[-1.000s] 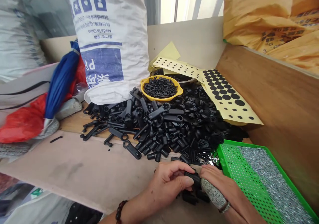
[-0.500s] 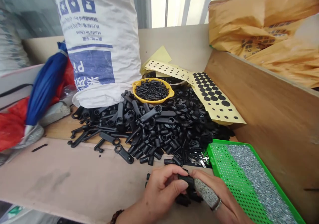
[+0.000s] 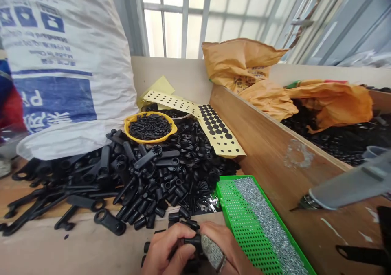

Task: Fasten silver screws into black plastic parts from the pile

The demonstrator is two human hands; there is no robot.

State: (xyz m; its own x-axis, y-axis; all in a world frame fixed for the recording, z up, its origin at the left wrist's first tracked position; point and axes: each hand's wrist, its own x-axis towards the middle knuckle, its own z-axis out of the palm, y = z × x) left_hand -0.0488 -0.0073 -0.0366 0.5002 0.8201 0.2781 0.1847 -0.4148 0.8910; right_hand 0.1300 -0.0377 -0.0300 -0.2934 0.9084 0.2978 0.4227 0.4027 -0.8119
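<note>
At the bottom of the head view, my left hand [image 3: 171,246] closes thumb and fingers on a short black plastic tube [image 3: 193,241]. My right hand [image 3: 227,248] is closed against the tube's other end, with a speckled grey wrapping [image 3: 213,252] on one finger. Part of the tube is hidden by my fingers. More black tubes lie on the table around and beneath my hands. Just beyond them is a heap of short black tubes [image 3: 146,207], and black plastic crank arms [image 3: 110,222] spread to the left.
A green perforated tray [image 3: 241,226] with small silvery parts stands on my right. Behind the heap are a yellow basket [image 3: 174,130] of black screw-like pieces, a yellow sticker sheet [image 3: 224,146] and a white sack [image 3: 113,83]. A wooden divider [image 3: 259,144] runs along the right, with a grey pointed tool [image 3: 351,185] over it.
The view has swung to the right, bringing the area beyond the divider and the grey tool into sight. Both hands keep their hold on the black tube.
</note>
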